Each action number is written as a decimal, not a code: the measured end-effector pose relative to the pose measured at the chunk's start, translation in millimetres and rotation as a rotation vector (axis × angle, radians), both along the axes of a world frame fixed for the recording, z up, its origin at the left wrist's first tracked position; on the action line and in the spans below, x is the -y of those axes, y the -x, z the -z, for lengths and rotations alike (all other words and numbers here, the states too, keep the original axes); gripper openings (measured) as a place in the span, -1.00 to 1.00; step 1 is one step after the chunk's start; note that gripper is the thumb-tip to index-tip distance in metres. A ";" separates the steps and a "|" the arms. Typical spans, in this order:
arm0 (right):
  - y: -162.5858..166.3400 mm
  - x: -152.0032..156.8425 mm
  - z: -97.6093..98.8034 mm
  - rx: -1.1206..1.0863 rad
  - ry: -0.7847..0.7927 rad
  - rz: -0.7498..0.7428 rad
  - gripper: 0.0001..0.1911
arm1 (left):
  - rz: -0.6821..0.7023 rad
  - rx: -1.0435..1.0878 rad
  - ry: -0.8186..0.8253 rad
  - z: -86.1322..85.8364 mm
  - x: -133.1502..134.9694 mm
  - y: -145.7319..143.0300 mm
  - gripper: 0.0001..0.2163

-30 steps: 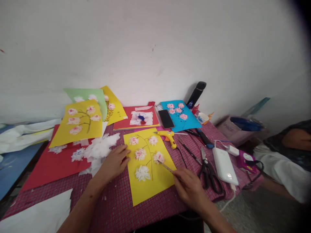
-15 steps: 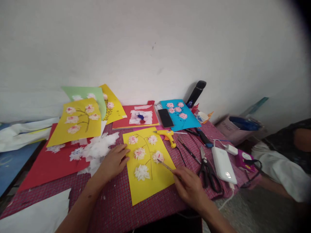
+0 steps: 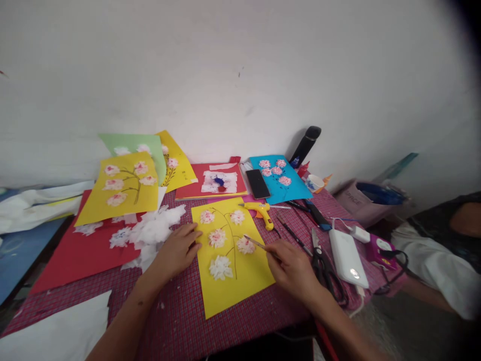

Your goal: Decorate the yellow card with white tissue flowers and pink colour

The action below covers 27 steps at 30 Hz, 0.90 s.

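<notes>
A yellow sheet of paper (image 3: pixel 240 296) lies on the table in front of me, with a drawn brown stem and several crumpled-tissue flowers. My right hand (image 3: pixel 291 268) pinches a thin paintbrush (image 3: pixel 256 243), its tip at the upper part of the right-hand pink-and-white flower (image 3: pixel 247 246). The lower-left flower (image 3: pixel 220 267) is plain white; the others carry pink marks. Fingers stretched out, my left hand (image 3: pixel 180 249) rests at the sheet's left edge, holding nothing. Beyond the sheet's right edge lies a yellow glue gun (image 3: pixel 263 210).
Black-handled scissors (image 3: pixel 323 271), a white power bank (image 3: pixel 347 258) and a second brush (image 3: pixel 293 233) lie to the right. White tissue pieces (image 3: pixel 154 228) are on the left. A phone (image 3: pixel 257 183) and a blue flower sheet (image 3: pixel 295 183) are behind. Another person's sleeve (image 3: pixel 432 265) shows at right.
My right hand has moved slightly up, and the brush tip has shifted from the right-hand flower's middle to its upper edge. My left hand stays at the sheet's edge.
</notes>
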State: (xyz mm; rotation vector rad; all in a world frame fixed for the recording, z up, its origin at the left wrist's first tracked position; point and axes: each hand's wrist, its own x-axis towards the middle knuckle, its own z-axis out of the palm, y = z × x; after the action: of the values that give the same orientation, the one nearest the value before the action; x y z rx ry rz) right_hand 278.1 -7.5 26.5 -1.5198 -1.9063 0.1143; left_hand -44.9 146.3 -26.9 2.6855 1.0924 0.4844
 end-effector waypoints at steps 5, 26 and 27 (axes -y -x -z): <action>-2.7 -12.6 -3.6 0.064 0.086 -0.030 -0.82 | 0.003 -0.011 0.012 0.9 -0.4 0.7 -0.71; 1.2 -35.3 -22.6 0.145 0.191 -0.112 -0.83 | -0.007 -0.023 0.025 -4.1 2.0 -1.2 -0.73; 0.6 -35.4 -24.0 0.136 0.188 -0.116 -0.83 | -0.008 -0.022 0.023 -4.3 2.2 -1.3 -0.73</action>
State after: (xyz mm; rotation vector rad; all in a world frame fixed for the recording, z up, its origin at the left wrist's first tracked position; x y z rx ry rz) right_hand 277.5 27.9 50.5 -1.5722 -2.1432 0.2547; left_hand -43.7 144.1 -22.6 2.6733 1.1087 0.4417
